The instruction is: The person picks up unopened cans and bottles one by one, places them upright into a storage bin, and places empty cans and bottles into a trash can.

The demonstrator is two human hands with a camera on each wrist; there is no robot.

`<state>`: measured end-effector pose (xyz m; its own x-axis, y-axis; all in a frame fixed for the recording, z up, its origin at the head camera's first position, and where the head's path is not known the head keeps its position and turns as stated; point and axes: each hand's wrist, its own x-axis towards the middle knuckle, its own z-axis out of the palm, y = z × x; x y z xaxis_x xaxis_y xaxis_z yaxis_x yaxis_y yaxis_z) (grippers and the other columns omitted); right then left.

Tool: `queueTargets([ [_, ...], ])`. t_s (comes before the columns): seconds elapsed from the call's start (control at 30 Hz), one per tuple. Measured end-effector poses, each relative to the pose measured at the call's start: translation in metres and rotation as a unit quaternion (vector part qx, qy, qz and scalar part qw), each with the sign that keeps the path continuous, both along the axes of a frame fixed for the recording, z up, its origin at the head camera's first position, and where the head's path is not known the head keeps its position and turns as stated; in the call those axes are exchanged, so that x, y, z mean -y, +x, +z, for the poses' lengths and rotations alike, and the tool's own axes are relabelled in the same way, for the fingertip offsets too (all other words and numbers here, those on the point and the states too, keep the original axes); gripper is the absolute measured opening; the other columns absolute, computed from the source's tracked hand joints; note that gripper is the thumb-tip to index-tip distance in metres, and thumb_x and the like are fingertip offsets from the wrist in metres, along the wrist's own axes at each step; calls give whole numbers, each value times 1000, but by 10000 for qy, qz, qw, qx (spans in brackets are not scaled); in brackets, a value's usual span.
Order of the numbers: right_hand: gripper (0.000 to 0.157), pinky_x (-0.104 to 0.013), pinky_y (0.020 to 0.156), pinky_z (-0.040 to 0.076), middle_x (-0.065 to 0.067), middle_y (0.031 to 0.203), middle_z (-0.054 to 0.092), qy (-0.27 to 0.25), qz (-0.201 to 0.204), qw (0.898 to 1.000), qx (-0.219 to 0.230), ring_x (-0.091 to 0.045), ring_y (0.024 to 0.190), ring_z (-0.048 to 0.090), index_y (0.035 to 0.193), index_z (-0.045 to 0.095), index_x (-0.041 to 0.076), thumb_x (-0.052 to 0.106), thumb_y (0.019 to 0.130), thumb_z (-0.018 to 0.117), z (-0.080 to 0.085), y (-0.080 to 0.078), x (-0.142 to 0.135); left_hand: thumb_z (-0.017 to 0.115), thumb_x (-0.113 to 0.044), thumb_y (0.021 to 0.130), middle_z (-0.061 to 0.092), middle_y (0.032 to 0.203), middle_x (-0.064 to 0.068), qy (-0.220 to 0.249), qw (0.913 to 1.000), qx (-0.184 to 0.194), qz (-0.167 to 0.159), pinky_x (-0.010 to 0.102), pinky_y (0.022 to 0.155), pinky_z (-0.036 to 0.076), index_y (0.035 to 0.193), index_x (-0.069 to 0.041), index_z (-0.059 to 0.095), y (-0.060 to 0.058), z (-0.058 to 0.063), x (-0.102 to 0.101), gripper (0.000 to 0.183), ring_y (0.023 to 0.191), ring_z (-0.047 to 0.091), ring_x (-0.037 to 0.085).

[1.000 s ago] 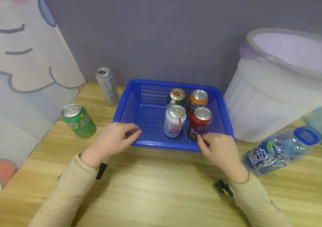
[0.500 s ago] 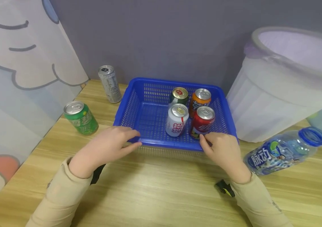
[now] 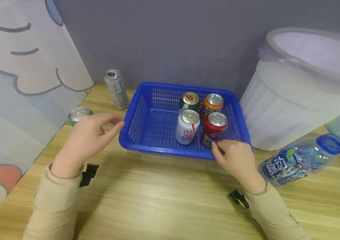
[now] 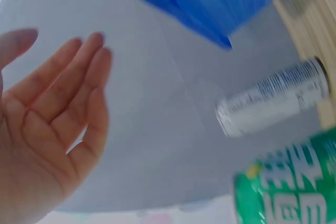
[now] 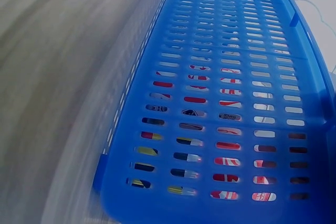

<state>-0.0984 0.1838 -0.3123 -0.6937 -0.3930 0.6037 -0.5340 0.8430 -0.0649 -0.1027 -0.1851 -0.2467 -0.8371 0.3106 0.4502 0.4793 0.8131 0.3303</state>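
Observation:
A blue plastic basket (image 3: 164,151) holds several drink cans at its right side: a white can (image 3: 185,131), a red can (image 3: 213,131), an orange can (image 3: 208,108) and a dark green can with a gold top (image 3: 188,105). My right hand (image 3: 236,160) grips the front rim beside the red can, its fingers curled over the edge. My left hand (image 3: 89,136) hovers left of the basket, fingers loosely extended and holding nothing. It covers most of a green can (image 3: 81,115) in the head view; the same green can (image 4: 286,182) shows large in the left wrist view.
A tall silver can (image 3: 116,90) stands behind the green one, left of the basket. At the right are a white bin (image 3: 278,100) and an uncapped clear bottle with a blue label (image 3: 296,163), leaning. A grey wall (image 3: 170,40) rises behind.
My left hand has come off the basket's front-left rim and moved left, over the green can. My right hand stays at the rim; basket and cans keep their places.

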Motion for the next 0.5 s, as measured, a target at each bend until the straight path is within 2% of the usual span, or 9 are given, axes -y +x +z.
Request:
queueTargets([
  [0.1, 43, -25, 40, 22, 7, 46, 32, -1, -11, 10000, 7, -7, 40, 27, 49, 32, 19, 21, 86, 55, 0, 0, 0, 60, -17, 93, 71, 95, 12, 579, 9978, -141, 300, 35, 72, 44, 103, -5, 69, -4, 1, 15, 19, 74, 62, 21],
  [0.17, 43, -25, 40, 21, 7, 46, 32, -7, -21, 10000, 11, -7, 40, 26, 49, 32, 19, 21, 86, 55, -1, 0, 0, 59, -17, 93, 70, 99, 14, 963, 9940, -221, 463, 32, 81, 42, 104, -4, 69, -6, 0, 24, 19, 90, 61, 26],
  [0.27, 44, -25, 39, 21, 8, 46, 31, -7, -37, 10000, 2, -7, 40, 26, 49, 32, 19, 22, 86, 55, -1, -1, 0, 59, -16, 93, 68, 104, 15, 1423, 9870, -311, 676, 24, 89, 38, 105, -3, 68, -10, -1, 33, 20, 97, 58, 24],
  [0.4, 44, -25, 39, 21, 8, 46, 31, 3, -47, 10000, -19, -7, 39, 26, 49, 31, 19, 21, 86, 55, -1, -1, 0, 60, -16, 93, 65, 113, 16, 1747, 9801, -349, 880, 19, 90, 35, 112, -4, 67, -16, -5, 40, 23, 102, 54, 26],
  [0.5, 44, -24, 39, 21, 8, 46, 30, 7, -44, 10000, -29, -7, 39, 26, 49, 31, 19, 21, 86, 55, -1, 0, -1, 59, -15, 93, 61, 121, 18, 1829, 9779, -288, 966, 25, 97, 36, 118, -2, 62, -19, -7, 43, 29, 110, 53, 33],
])
